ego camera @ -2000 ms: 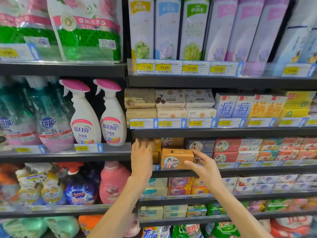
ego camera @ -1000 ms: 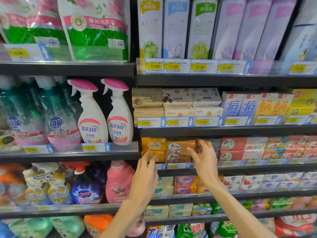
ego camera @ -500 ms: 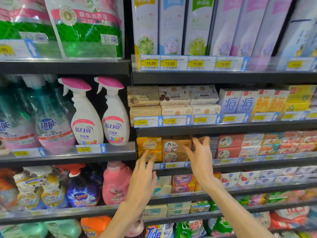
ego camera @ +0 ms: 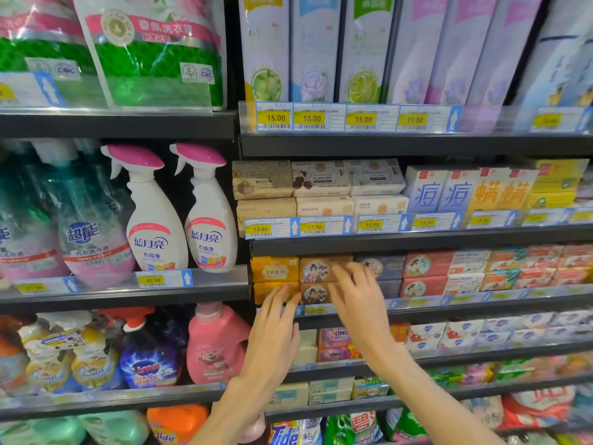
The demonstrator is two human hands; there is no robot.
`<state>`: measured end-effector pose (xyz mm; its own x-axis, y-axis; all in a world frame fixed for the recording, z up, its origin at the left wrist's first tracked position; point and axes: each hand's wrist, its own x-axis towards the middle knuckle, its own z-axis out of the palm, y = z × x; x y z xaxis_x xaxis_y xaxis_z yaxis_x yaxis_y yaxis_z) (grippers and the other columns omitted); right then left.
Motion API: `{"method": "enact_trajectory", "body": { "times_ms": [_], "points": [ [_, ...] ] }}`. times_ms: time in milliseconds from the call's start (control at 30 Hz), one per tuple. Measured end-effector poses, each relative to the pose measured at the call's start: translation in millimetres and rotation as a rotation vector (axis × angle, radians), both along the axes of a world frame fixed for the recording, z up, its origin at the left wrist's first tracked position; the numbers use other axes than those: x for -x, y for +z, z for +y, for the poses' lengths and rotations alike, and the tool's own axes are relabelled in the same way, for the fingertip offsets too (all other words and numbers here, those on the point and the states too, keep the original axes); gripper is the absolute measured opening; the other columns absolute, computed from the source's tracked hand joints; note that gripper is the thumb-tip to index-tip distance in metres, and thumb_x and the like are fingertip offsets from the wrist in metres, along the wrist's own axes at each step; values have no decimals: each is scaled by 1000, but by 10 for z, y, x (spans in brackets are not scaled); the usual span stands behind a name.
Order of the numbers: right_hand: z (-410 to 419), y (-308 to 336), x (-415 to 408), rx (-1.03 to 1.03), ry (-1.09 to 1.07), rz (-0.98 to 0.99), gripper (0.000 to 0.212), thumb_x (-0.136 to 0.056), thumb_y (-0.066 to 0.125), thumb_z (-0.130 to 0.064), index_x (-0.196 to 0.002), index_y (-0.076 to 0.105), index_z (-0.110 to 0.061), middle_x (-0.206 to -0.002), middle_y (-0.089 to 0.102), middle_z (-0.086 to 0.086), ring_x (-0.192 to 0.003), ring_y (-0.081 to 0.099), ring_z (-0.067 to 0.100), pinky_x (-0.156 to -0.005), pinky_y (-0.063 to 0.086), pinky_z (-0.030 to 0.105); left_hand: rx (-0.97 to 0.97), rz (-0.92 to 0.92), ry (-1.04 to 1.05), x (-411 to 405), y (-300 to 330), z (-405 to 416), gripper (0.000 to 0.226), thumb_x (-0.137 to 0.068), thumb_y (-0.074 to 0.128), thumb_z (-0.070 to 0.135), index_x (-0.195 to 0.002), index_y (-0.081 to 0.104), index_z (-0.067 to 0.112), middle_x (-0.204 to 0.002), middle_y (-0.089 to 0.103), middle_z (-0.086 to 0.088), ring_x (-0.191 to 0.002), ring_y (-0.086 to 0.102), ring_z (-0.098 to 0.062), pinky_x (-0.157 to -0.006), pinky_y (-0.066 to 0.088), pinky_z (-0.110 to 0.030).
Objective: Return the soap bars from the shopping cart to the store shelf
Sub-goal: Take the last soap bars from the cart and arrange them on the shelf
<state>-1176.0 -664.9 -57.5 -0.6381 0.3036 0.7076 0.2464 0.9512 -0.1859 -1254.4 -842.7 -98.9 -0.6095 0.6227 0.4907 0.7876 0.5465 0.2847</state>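
Observation:
Two tan soap boxes with a round portrait label are stacked on the soap shelf [ego camera: 417,311]: the upper box [ego camera: 316,268] and the lower box [ego camera: 316,293]. To their left sit two yellow soap boxes [ego camera: 274,269]. My right hand [ego camera: 359,298] is spread in front of the tan stack, its fingers over the boxes' right ends, holding nothing. My left hand [ego camera: 276,322] hovers with fingers apart just below the lower yellow box, at the shelf's price rail. The shopping cart is out of view.
Dark blue [ego camera: 382,266] and red soap boxes [ego camera: 425,264] fill the shelf to the right. White spray bottles [ego camera: 154,213] stand on the left shelf. A pink detergent bottle [ego camera: 213,345] is below. More soap packs sit on the shelf above [ego camera: 321,178].
The right hand set the tan soap box on top of the stack and let go. Both hands have since drawn back a little from the shelf, fingers spread.

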Motion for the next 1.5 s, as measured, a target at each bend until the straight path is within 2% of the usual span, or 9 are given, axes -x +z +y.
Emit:
{"method": "enact_trajectory", "body": {
  "times_ms": [67,167,400,500,733,867,1100,1267,1500],
  "points": [
    [-80,-140,-50,-78,78,-50,40,-96,61,-30,-134,59,-18,-132,62,1,-121,57,19,-97,49,35,-1,43,-11,14,-22,21,59,-87,69,14,-143,51,18,-155,44,-2,-146,37,-22,-116,41,-39],
    [-108,-283,-49,-98,50,-134,47,-98,49,-39,-139,57,-18,-141,59,0,-130,55,16,-111,43,36,16,96,-38,0,7,86,59,-90,67,18,-146,48,20,-153,46,0,-146,38,-22,-116,41,-41],
    [-58,-296,-11,-51,33,-241,53,-99,35,-39,-146,49,-19,-152,49,-2,-142,42,11,-122,27,36,93,132,-59,-25,114,254,65,-88,65,21,-149,45,23,-159,41,1,-149,34,-19,-121,33,-43],
    [-30,-306,-25,-25,56,-264,54,-99,35,-40,-148,46,-21,-155,44,-4,-144,38,10,-122,26,37,111,113,-40,-24,103,268,64,-88,65,23,-149,45,23,-159,40,0,-150,33,-20,-122,31,-43],
    [15,-331,-201,6,89,-197,48,-98,52,-36,-142,55,-17,-149,52,-1,-141,44,11,-117,37,39,59,43,-2,-109,-77,106,58,-99,52,31,-155,37,23,-163,33,2,-154,21,-18,-124,28,-42],
    [32,-307,-190,-27,101,-207,48,-98,52,-36,-140,56,-15,-147,54,1,-140,45,12,-119,34,37,37,95,63,-97,-59,76,58,-94,62,26,-149,46,18,-158,42,0,-149,35,-20,-123,29,-41],
    [159,-355,-116,-21,162,-240,48,-96,53,-35,-140,56,-15,-147,54,3,-138,49,15,-118,36,38,65,97,23,-203,70,366,56,-96,52,25,-151,44,20,-155,46,2,-146,38,-15,-124,28,-39],
    [188,-467,-143,-52,192,-238,40,-94,58,-35,-128,67,-15,-132,67,4,-125,61,13,-115,40,37,71,82,65,-181,-9,336,51,-97,42,30,-147,50,22,-150,53,5,-140,46,-11,-122,30,-41],
    [177,-510,-81,-36,196,-261,43,-97,53,-36,-130,65,-12,-134,65,7,-128,59,16,-115,41,39,161,128,16,-43,-55,323,53,-97,45,36,-147,50,21,-149,54,7,-141,44,-8,-123,24,-47]
  ]
}}
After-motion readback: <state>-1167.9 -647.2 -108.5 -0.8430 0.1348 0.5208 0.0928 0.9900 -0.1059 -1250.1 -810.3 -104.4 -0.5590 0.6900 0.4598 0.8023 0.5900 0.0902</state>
